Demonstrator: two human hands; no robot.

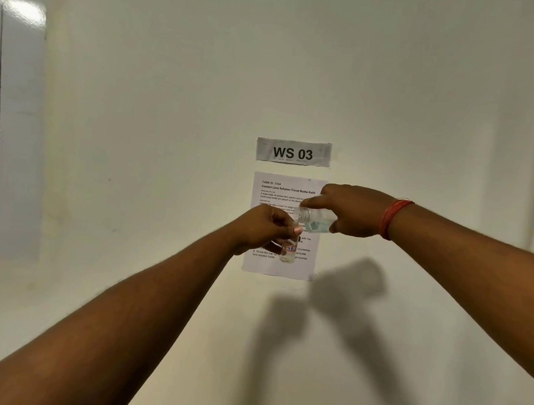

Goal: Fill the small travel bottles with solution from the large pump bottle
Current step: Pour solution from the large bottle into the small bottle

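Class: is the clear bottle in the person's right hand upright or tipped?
Tipped. The clear plastic bottle lies nearly sideways in the right hand, open neck pointing left, bluish liquid pooled along its lower side.

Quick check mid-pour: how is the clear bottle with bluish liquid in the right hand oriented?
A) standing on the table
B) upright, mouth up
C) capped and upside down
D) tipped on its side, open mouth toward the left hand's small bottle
D: the clear bottle with bluish liquid lies roughly level in the right hand, its open threaded mouth above the small clear labelled bottle gripped by the left hand.
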